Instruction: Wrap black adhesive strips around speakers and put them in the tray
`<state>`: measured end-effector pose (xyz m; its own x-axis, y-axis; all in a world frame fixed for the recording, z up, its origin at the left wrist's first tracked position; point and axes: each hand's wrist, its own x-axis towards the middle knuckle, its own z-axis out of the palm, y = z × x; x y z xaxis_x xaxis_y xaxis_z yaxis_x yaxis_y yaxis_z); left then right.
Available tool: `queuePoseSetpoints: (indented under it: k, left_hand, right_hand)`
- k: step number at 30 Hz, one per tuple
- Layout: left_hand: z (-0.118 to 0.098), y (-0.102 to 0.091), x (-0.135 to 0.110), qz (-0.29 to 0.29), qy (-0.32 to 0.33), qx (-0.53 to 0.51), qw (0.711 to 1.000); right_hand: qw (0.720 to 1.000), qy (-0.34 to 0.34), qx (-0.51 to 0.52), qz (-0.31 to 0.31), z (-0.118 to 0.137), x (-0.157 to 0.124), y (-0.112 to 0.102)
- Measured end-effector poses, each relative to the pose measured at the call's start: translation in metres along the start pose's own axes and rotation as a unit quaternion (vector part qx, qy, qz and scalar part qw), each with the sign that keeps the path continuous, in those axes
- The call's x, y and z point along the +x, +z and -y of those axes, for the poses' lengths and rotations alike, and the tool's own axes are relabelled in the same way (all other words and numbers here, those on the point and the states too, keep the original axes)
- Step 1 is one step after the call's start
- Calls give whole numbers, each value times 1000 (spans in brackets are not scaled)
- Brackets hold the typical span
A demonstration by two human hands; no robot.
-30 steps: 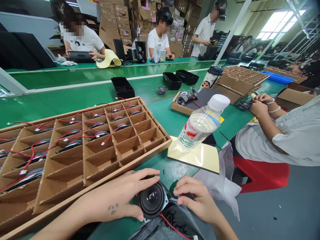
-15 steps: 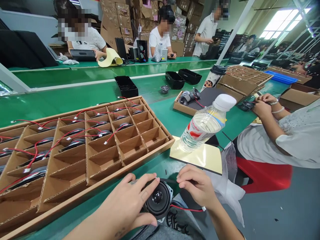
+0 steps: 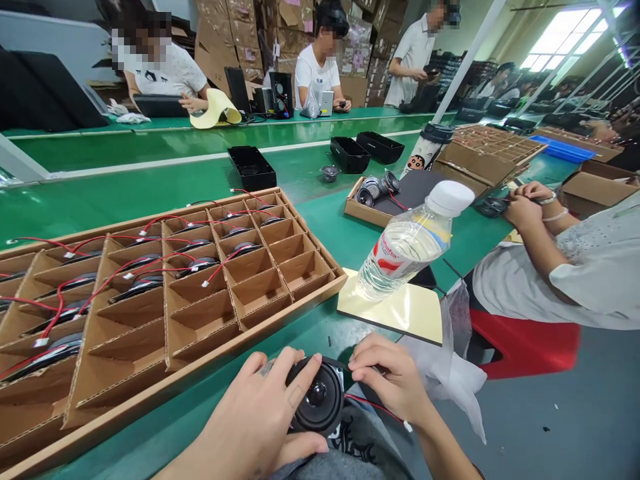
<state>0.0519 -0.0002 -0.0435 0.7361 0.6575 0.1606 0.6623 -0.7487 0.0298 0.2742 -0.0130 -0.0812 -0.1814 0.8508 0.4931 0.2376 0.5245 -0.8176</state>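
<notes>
My left hand (image 3: 260,420) is wrapped round a small black round speaker (image 3: 317,400) at the near edge of the green bench, low in the picture. My right hand (image 3: 390,380) pinches the speaker's upper right rim, fingers closed. A red wire (image 3: 373,405) runs from the speaker under my right hand to a small white plug. Just beyond my hands lies a long cardboard tray (image 3: 280,310) split into cells; several cells at the left and back hold speakers with red wires, and the nearest right cells hold nothing.
A tilted water bottle (image 3: 407,243) stands on a yellow sheet (image 3: 400,312) to the right. A co-worker's arms (image 3: 530,220) work at the right beside cardboard boxes. Black housings (image 3: 253,167) sit on the green belt; more people sit behind. A clear bag hangs off the bench edge.
My left hand has turned the speaker slightly and slid further over it. My right hand has come up to the rim, and the red wire now trails under it.
</notes>
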Motion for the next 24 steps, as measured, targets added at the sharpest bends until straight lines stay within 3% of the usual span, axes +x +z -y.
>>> queuePoseSetpoints:
  k: [5, 9, 16, 24]
  left_hand:
    - [-9, -10, 4, 44, -9, 49, 998]
    - [-15, -16, 7, 41, -24, 58, 997]
    - [-25, -13, 6, 81, -18, 108, 991]
    - [-29, -8, 1, 71, -28, 115, 991]
  right_hand:
    - [1000, -3, -4, 6, 0, 0, 1]
    - [1000, -5, -4, 10, 1, 1, 1]
    - [1000, -6, -9, 15, 2, 0, 3]
    - [999, -17, -29, 17, 4, 2, 5]
